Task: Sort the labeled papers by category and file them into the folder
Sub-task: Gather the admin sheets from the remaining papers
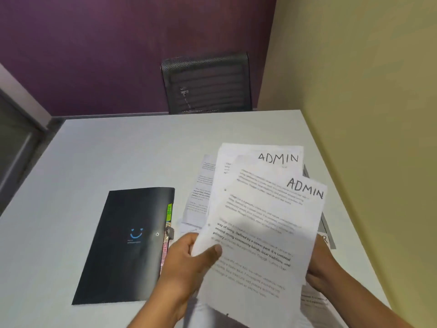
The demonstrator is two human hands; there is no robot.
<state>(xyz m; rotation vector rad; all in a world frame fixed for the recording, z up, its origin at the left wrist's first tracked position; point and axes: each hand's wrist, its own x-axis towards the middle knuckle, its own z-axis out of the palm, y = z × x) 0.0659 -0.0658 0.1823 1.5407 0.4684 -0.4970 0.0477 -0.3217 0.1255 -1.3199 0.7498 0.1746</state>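
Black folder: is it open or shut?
Shut. The black folder lies flat on the table, cover down; only coloured tabs peek from its right edge.

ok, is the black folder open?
No, the black folder lies closed flat on the table, coloured tabs showing at its right edge.

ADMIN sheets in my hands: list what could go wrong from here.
1. The two ADMIN sheets are fanned, not squared, and held only at their edges by the left hand and right hand. One could slip onto the loose papers below and mix with them.
2. The folder lies closed and both hands are busy, so opening it one-handed may crease the sheets.
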